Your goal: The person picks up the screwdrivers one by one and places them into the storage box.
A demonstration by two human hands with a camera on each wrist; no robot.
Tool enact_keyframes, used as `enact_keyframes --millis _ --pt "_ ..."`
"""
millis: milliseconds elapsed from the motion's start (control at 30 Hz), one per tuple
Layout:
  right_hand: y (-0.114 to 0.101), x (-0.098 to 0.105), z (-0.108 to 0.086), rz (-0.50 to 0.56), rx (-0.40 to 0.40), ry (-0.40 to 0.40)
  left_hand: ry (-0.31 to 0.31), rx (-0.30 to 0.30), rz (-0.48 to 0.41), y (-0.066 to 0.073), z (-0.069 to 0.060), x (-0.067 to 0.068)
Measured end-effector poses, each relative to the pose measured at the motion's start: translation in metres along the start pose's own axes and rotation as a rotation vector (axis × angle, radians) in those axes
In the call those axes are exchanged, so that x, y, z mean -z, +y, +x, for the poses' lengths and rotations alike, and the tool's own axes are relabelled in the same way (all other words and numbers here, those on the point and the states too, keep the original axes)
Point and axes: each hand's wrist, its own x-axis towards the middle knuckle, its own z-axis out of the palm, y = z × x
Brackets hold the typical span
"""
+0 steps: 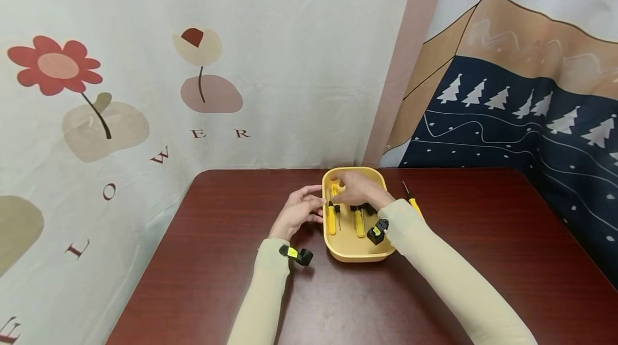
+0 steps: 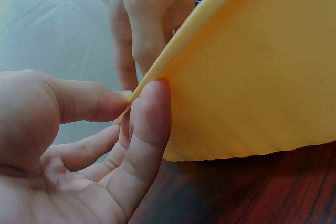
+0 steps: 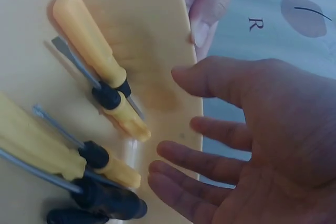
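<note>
A yellow tray (image 1: pixel 359 255) with raised walls stands near the table's back edge. My left hand (image 1: pixel 295 212) pinches its left rim between thumb and fingers, as the left wrist view shows. Over the tray's far part reaches my right hand (image 1: pixel 357 188), its fingers spread and holding nothing in the right wrist view. Below those fingers lie several screwdrivers: one with a yellow handle (image 3: pixel 86 35), a short flat-tipped one (image 3: pixel 131 121), another short one (image 3: pixel 122 170) and a black-handled one (image 3: pixel 107 198). Part of the tray is hidden by my right hand and forearm.
Outside the tray, a yellow-handled screwdriver (image 1: pixel 412 203) lies on the brown table (image 1: pixel 232 259) to the right, partly behind my right sleeve. A printed curtain (image 1: pixel 299 66) hangs along the table's back edge.
</note>
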Motion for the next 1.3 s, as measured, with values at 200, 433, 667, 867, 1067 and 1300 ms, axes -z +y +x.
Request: enact_keyframes --millis 200,433,667,867,1067,1300 --pt "0.003 0.004 -0.008 -0.048 0.032 0.012 -0.005 -0.008 0.000 0.001 -0.001 0.000" --pt "0.010 0.011 -0.019 -0.097 0.099 0.043 -0.003 0.005 0.005 0.001 0.000 -0.001" --pt "0.018 0.016 -0.030 -0.117 0.091 0.095 0.003 0.005 0.006 0.001 0.000 0.000" --pt "0.024 0.017 -0.038 -0.127 0.080 0.139 0.010 0.006 0.004 0.001 0.000 -0.001" --pt "0.033 0.019 -0.044 -0.096 0.065 0.185 0.011 0.002 0.009 0.000 0.001 -0.001" --pt "0.044 0.020 -0.049 -0.065 0.015 0.231 0.006 -0.003 0.011 -0.001 0.002 0.000"
